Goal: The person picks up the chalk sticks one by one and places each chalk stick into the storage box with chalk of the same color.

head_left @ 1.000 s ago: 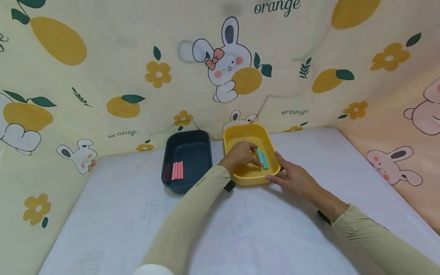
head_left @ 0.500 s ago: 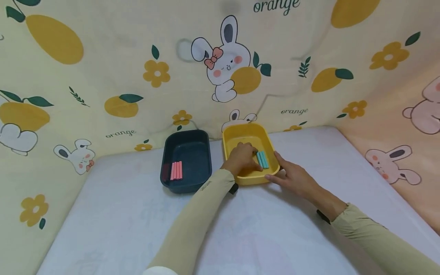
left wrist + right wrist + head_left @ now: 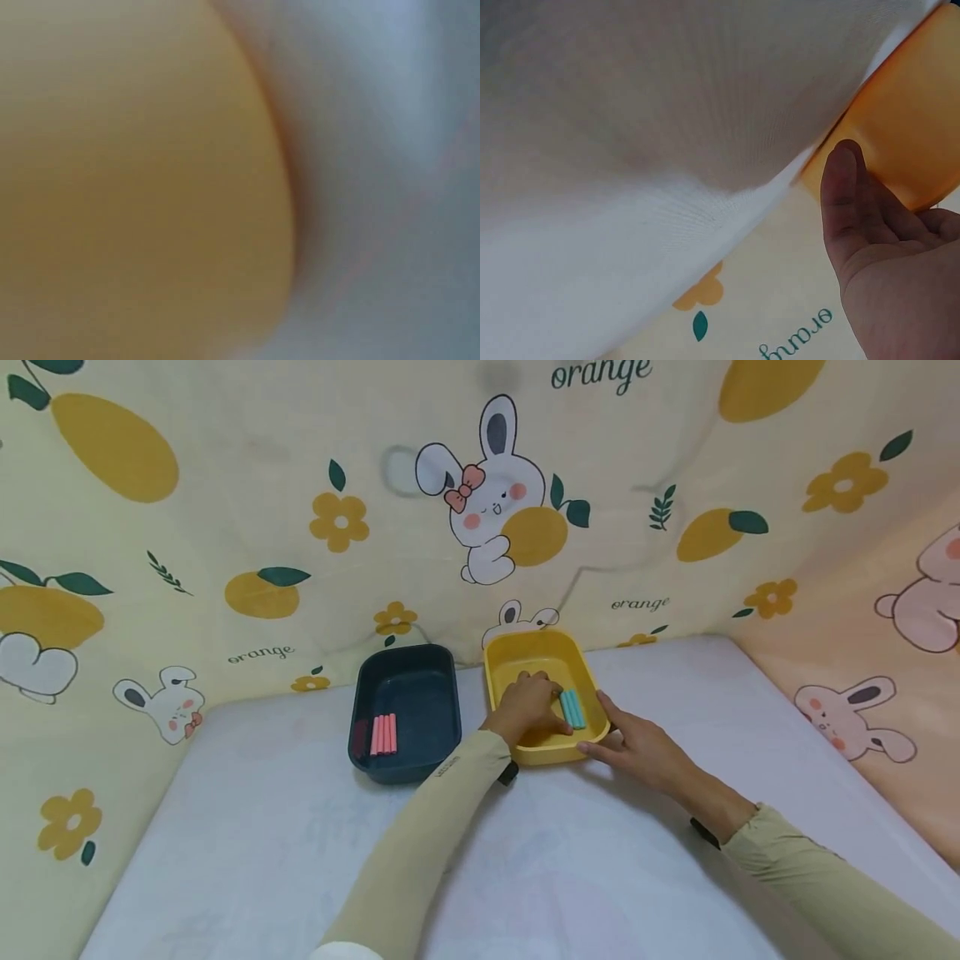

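Inside the yellow tray [image 3: 540, 647], several teal chalk-like sticks [image 3: 573, 708] lie side by side toward the right wall. My left hand [image 3: 527, 706] reaches over the tray's left rim, fingers bent, with thumb and index fingertips at the two ends of the leftmost teal stick. My palm side is hidden from the head camera. Against the tray's front right corner rests my right hand [image 3: 643, 747], thumb along the front and fingers on the right side. In the right wrist view, its fingers [image 3: 844, 172] lie against the outer yellow wall [image 3: 919, 112].
A dark blue tray [image 3: 408, 672] stands left of the yellow one, with several pink sticks [image 3: 383, 734] lined up by its left wall. Both stand on a white-covered table [image 3: 262, 843], near a printed cloth backdrop [image 3: 420, 552]. The left wrist view is blurred.
My left hand has lowered slightly into the yellow tray, and the teal sticks now lie closer together and more fully visible. My right hand stays at the corner.
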`<state>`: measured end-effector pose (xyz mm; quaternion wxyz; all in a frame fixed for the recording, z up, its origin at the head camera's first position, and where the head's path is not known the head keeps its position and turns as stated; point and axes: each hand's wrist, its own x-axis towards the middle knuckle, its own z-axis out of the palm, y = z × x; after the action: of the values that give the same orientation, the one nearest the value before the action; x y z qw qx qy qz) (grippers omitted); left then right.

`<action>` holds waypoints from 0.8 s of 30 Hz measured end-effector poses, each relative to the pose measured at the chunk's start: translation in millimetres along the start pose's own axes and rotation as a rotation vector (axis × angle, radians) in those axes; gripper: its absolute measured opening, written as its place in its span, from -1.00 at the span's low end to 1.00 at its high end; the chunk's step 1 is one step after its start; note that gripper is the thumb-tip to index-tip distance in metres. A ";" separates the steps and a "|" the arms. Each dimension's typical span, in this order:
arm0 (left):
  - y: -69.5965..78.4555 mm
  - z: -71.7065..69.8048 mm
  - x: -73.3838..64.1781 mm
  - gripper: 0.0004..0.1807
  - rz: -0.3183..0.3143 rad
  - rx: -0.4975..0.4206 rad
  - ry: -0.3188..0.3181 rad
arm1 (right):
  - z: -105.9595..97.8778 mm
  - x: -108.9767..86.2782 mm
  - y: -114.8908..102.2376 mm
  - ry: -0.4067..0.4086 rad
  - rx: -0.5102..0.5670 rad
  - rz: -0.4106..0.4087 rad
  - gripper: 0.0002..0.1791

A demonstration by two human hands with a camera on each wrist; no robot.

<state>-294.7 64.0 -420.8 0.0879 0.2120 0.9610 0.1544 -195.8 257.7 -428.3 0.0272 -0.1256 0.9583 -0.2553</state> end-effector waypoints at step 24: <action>-25.2 -48.6 -75.6 -0.23 0.098 -0.415 0.061 | 0.2 1.8 2.5 -0.031 -0.001 0.032 0.16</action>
<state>-248.1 -3.3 -375.8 0.0929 0.2310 0.8994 0.3594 -198.1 259.3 -429.7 0.0464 -0.1141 0.9598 -0.2523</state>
